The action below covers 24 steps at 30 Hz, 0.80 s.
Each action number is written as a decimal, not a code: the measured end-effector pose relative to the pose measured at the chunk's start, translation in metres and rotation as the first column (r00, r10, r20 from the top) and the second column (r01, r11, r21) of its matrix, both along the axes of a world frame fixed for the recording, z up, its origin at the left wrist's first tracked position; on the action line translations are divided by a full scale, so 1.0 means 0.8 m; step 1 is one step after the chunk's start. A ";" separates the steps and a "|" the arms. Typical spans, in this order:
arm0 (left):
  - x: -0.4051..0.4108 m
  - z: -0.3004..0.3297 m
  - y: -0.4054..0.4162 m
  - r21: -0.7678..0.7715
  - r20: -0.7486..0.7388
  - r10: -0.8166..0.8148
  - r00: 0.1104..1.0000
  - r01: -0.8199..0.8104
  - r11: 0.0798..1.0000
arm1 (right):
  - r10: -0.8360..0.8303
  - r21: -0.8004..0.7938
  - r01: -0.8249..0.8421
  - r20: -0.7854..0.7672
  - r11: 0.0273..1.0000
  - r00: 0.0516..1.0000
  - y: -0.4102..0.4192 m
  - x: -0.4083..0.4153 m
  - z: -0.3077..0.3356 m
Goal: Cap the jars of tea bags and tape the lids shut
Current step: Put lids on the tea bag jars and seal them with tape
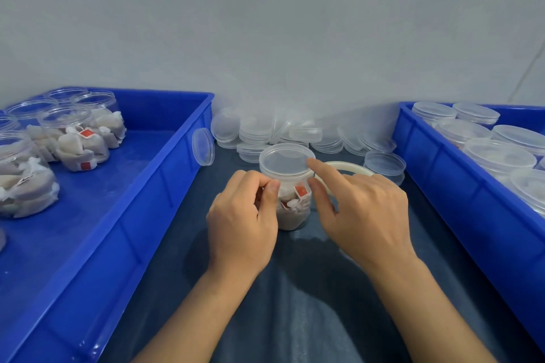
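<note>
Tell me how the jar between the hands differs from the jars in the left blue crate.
The jar between the hands has a clear lid on; the jars in the left crate are open-topped. The first stands on the dark table, touched by the left hand and right hand; the others stand untouched. All hold tea bags.

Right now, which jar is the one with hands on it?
The capped jar between the two bins; both hands touch it. The others sit untouched in the bins.
</note>
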<state>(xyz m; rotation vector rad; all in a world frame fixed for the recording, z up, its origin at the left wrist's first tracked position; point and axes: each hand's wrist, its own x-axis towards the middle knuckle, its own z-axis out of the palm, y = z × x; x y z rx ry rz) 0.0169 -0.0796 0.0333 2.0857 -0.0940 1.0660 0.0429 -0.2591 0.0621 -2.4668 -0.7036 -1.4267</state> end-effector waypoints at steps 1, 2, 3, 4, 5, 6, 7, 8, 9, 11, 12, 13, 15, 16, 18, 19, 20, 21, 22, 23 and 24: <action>0.000 0.000 0.001 0.008 -0.002 0.001 1.000 -0.001 1.000 | -0.003 -0.007 0.003 0.004 1.000 1.000 0.000 0.000 0.000; 0.000 0.000 0.001 0.014 -0.004 0.002 1.000 -0.002 1.000 | -0.007 -0.015 0.007 0.009 1.000 1.000 0.000 0.000 0.000; -0.001 0.000 0.001 0.016 -0.006 0.004 1.000 -0.004 1.000 | -0.010 -0.019 0.010 0.014 1.000 1.000 -0.001 0.000 0.000; -0.001 0.000 0.001 0.018 -0.008 0.007 1.000 -0.007 1.000 | -0.011 -0.019 0.011 0.018 1.000 1.000 -0.001 0.000 0.000; -0.001 0.001 0.001 0.022 -0.010 0.010 1.000 -0.010 1.000 | -0.010 -0.018 0.011 0.021 1.000 1.000 -0.001 0.001 -0.001; -0.002 0.001 0.001 0.027 -0.014 0.014 1.000 -0.013 1.000 | -0.011 -0.016 0.011 0.024 1.000 1.000 -0.001 0.001 -0.001; -0.002 0.002 0.001 0.032 -0.017 0.017 1.000 -0.017 0.999 | -0.013 -0.017 0.014 0.028 1.000 1.000 -0.001 0.002 -0.001; -0.002 0.003 0.001 0.038 -0.017 0.019 1.000 -0.018 0.999 | -0.017 -0.018 0.018 0.034 1.000 0.999 0.000 0.002 -0.002; -0.002 0.004 0.001 0.046 -0.015 0.020 1.000 -0.019 0.999 | -0.021 -0.020 0.021 0.040 1.000 0.999 0.000 0.003 -0.002; -0.001 0.005 0.001 0.057 -0.017 0.021 1.000 -0.020 0.998 | -0.024 -0.026 0.026 0.052 0.999 0.998 0.000 0.003 -0.003; -0.001 0.005 0.001 0.059 -0.024 0.023 0.999 -0.022 0.998 | -0.026 -0.030 0.027 0.055 0.999 0.998 0.000 0.003 -0.003; -0.001 0.004 0.002 0.060 -0.033 0.025 0.999 -0.023 0.998 | -0.028 -0.033 0.030 0.059 0.999 0.998 0.001 0.003 -0.003; 0.001 0.003 0.005 0.061 -0.048 0.012 0.999 -0.009 0.998 | -0.033 -0.035 0.036 0.071 0.999 0.997 0.002 0.004 -0.004; 0.003 0.003 0.007 0.058 -0.050 -0.006 0.999 0.009 0.998 | -0.036 -0.032 0.038 0.078 0.999 0.996 0.002 0.004 -0.004; 0.007 0.002 0.008 0.028 -0.053 -0.051 0.997 0.053 0.998 | -0.041 -0.027 0.043 0.090 0.999 0.995 0.003 0.004 -0.004; 0.009 0.002 0.008 -0.015 -0.058 -0.074 0.996 0.073 0.997 | -0.043 -0.023 0.045 0.093 0.999 0.995 0.004 0.004 -0.004; 0.012 0.000 0.008 -0.085 -0.072 -0.097 0.993 0.090 0.992 | -0.044 -0.019 0.046 0.094 0.999 0.995 0.004 0.004 -0.005; 0.015 -0.002 0.009 -0.174 -0.100 -0.127 0.987 0.108 0.979 | -0.044 -0.016 0.046 0.093 0.999 0.995 0.005 0.005 -0.005; 0.019 -0.004 0.010 -0.266 -0.136 -0.176 0.975 0.135 0.954 | -0.043 -0.013 0.045 0.092 0.999 0.995 0.005 0.005 -0.006; 0.022 -0.006 0.011 -0.353 -0.170 -0.248 0.954 0.176 0.919 | -0.044 -0.011 0.045 0.091 0.999 0.995 0.005 0.005 -0.006; 0.025 -0.006 0.012 -0.434 -0.193 -0.340 0.921 0.231 0.871 | -0.047 -0.011 0.048 0.091 0.999 0.995 0.006 0.006 -0.007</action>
